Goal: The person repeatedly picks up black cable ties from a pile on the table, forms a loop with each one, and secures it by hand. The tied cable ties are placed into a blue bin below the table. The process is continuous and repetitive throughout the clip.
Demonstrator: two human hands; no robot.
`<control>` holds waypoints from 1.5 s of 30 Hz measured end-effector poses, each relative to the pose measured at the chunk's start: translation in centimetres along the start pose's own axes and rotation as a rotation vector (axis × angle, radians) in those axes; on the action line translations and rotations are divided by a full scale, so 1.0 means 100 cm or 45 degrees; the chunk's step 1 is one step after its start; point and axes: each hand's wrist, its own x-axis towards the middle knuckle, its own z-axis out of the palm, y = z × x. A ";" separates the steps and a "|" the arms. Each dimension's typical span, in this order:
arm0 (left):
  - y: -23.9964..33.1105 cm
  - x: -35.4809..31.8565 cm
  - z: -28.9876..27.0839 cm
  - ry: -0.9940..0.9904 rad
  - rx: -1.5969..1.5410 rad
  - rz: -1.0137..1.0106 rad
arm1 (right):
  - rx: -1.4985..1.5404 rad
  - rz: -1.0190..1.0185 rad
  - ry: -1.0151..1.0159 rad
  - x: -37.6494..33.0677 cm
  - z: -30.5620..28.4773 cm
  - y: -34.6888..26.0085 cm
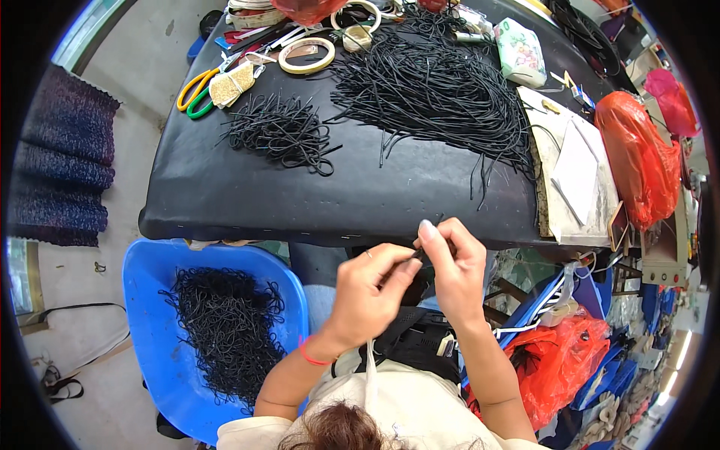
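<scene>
Basically, short black cord (419, 255), mostly hidden, at the desk's (322, 202) near edge. Left hand (365, 292) pinches it, thumb to forefinger; right hand (459, 274) half curled alongside, can't tell its grip. Black cord pile (442, 94) toward far edge.

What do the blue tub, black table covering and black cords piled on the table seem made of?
Blue tub: probably glossy moulded plastic, from its even colour and smooth rounded rim.
Black table covering: likely semi-gloss vinyl or leatherette, judging by soft highlights and the wrapped edge.
Black cords: thin, flexible, faintly shiny; rubbery or waxed textile, can't tell which.
</scene>
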 end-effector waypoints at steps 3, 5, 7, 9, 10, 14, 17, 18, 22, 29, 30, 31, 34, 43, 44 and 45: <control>-0.008 -0.002 0.011 0.081 -0.001 0.102 | 0.115 0.103 0.007 0.008 0.000 0.007; -0.010 0.003 0.007 0.081 -0.388 -0.137 | 0.186 0.233 -0.098 0.012 -0.003 0.000; -0.016 0.004 -0.003 0.067 -0.472 -0.238 | 0.295 0.336 -0.063 0.015 -0.010 -0.005; -0.016 0.007 -0.005 0.035 -0.466 -0.283 | 0.186 0.293 -0.210 0.009 -0.015 -0.006; -0.016 0.007 -0.004 0.049 -0.492 -0.242 | 0.184 0.308 -0.253 0.006 -0.014 -0.005; -0.013 0.006 -0.003 0.075 -0.502 -0.142 | 0.270 0.269 -0.266 -0.001 -0.009 -0.006; -0.013 0.006 -0.004 0.070 -0.517 -0.131 | 0.341 0.255 -0.280 -0.006 -0.004 -0.012; -0.013 0.006 -0.004 0.063 -0.538 -0.127 | 0.351 0.234 -0.280 -0.007 -0.002 -0.014; -0.007 0.002 -0.004 0.111 -0.553 -0.192 | 0.246 0.104 -0.315 -0.009 -0.003 -0.010; -0.009 0.003 -0.005 0.124 -0.619 -0.216 | 0.191 0.158 -0.392 -0.006 -0.008 -0.012; -0.009 0.003 -0.005 0.117 -0.619 -0.206 | 0.245 0.199 -0.417 -0.003 -0.008 -0.015; -0.009 0.002 -0.005 0.120 -0.631 -0.196 | 0.299 0.240 -0.443 0.000 -0.008 -0.017; -0.007 0.000 -0.004 0.077 -0.698 -0.184 | 0.286 0.267 -0.367 0.007 -0.004 -0.013; -0.007 0.000 -0.005 0.022 -0.493 -0.200 | -0.062 -0.156 -0.077 0.006 0.005 0.002; -0.009 0.000 -0.004 0.031 -0.487 -0.171 | -0.130 -0.218 -0.030 0.005 0.006 0.000; -0.011 0.000 -0.003 0.041 -0.481 -0.141 | -0.199 -0.280 0.016 0.003 0.008 -0.004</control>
